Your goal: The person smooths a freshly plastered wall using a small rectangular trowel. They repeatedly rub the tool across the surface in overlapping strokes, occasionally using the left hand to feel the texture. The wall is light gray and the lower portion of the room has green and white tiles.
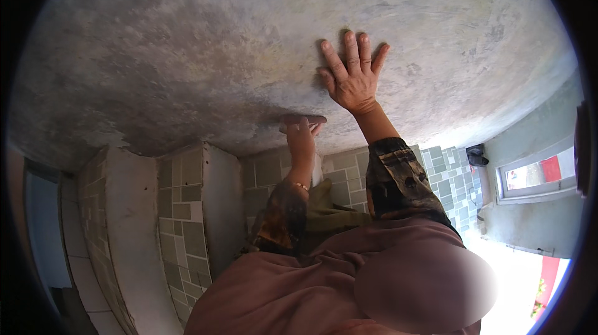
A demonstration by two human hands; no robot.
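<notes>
My left hand point(301, 142) is closed round a flat, reddish-brown block point(304, 119) that looks like a sanding block. The block lies against a mottled grey plastered wall point(205, 54), low down, near where the wall meets the tiled steps. Higher up and to the right, my right hand point(355, 82) lies flat on the same wall. Its fingers are spread, and nothing is in it. Both forearms wear dark patterned sleeves, the left one pushed back from the wrist. Part of the block's underside is hidden by the fingers.
Steps point(180, 210) with green-grey tiles and pale plain faces go down at the left, toward a doorway point(47, 229). At the right are a tiled floor point(448, 173), a dark object point(477, 155) by the wall, and a white-framed window point(539, 173). Bright light enters at the lower right.
</notes>
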